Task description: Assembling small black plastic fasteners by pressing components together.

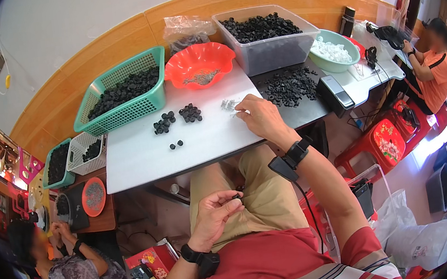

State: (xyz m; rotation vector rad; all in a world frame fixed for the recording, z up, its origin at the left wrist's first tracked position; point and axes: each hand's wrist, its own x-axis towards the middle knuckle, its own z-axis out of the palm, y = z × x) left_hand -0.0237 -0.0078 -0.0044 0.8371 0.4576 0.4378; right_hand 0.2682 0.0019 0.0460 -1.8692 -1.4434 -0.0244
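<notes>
Over my lap, my left hand [217, 217] pinches a small black plastic part [236, 196] between thumb and fingertips. My right hand [263, 117] reaches onto the white tabletop [142, 154], its fingertips drawn together at a small pile of silvery metal pieces [228, 105]. Whatever those fingertips hold is too small to make out. Left of that pile lie two clusters of black knob-like parts, the nearer-left cluster [164, 123] and another cluster [191, 113]. Two single black parts [176, 144] sit apart, closer to me.
Along the back stand a green basket [121, 115] of black parts, a red bowl [199, 59] with metal pieces and a clear tub [280, 56]. Loose black parts [290, 86] lie right, beside a dark box [334, 95]. Other people work at far left and right.
</notes>
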